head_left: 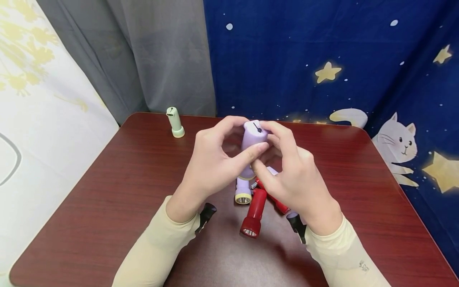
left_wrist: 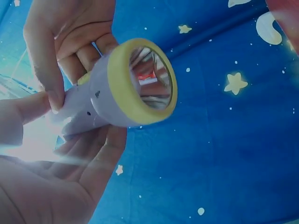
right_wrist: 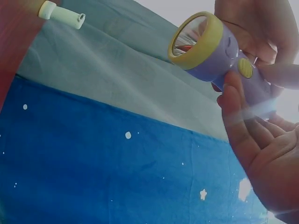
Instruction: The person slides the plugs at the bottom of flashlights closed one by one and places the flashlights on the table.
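Above the middle of the table, a purple flashlight with a yellow head ring is gripped by both hands, its tail end tilted up. My left hand holds it from the left, and my right hand from the right, thumbs across the near side. The right wrist view shows a yellow switch on the barrel and a reflector in the head. Below the hands lie a smaller purple flashlight, a red flashlight and another red one, partly hidden by the right hand.
A pale green flashlight stands at the back left of the brown table. A lavender item shows partly behind the right hand. Grey and blue star-patterned curtains hang behind the table edge.
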A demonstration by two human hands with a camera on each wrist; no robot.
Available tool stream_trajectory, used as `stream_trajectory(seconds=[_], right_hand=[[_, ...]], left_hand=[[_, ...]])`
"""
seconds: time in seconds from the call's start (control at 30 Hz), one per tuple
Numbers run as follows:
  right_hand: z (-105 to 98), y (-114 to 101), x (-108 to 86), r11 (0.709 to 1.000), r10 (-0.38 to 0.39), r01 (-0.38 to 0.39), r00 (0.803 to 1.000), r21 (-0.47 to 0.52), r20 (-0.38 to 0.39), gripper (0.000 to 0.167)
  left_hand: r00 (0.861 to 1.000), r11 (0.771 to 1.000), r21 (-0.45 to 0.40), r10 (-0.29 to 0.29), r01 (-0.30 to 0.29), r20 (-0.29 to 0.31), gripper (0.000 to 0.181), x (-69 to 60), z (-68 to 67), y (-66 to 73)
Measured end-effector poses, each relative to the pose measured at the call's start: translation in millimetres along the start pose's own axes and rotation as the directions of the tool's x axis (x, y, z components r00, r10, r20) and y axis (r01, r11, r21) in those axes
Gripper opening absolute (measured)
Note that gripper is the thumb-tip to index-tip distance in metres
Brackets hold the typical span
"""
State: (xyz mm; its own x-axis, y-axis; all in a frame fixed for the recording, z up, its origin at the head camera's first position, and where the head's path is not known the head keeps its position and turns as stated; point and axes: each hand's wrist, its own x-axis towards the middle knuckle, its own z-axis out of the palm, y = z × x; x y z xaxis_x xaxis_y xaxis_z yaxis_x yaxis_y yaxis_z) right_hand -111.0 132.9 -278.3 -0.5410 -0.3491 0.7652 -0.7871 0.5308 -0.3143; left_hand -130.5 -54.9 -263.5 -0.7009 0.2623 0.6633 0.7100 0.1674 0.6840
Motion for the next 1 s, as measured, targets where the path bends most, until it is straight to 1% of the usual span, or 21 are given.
stream_trajectory(seconds=[0.17,0.4,0.53,0.67,0.83,1.0], right_hand=[[0.6,0.5,0.8,0.997,0.065,-0.066,0.998,0.027,0.021,0.075],[-0.4,0.2,1.9,0.993,0.109,-0.11,0.993,0.029,0.039,0.079],[0.0,0.2,1.6,0.993,0.116,-0.116,0.992,0.018,0.045,0.078],[0.7,0.2,0.9,0.993,0.118,-0.118,0.992,-0.006,0.044,0.079],[2.5,0.6,0.2,0.993,0.106,-0.105,0.994,-0.046,0.026,0.078],[3.4,0.7,0.2,0.993,0.109,-0.108,0.994,-0.052,0.016,0.078]], left_hand=[[0.999,1.0,0.004,-0.027,0.028,-0.037,0.036,-0.3,2.5,1.5],[0.997,0.997,0.04,-0.06,0.062,-0.043,0.037,-0.8,2.0,1.0],[0.995,0.996,0.038,-0.084,0.086,-0.046,0.039,-0.6,1.7,0.3],[0.994,0.994,0.019,-0.107,0.108,-0.036,0.041,-0.5,2.6,-0.6],[0.993,0.993,-0.001,-0.115,0.115,-0.038,0.044,-0.1,4.8,-2.6],[0.992,0.993,-0.01,-0.117,0.117,-0.047,0.046,0.2,5.3,-2.2]])
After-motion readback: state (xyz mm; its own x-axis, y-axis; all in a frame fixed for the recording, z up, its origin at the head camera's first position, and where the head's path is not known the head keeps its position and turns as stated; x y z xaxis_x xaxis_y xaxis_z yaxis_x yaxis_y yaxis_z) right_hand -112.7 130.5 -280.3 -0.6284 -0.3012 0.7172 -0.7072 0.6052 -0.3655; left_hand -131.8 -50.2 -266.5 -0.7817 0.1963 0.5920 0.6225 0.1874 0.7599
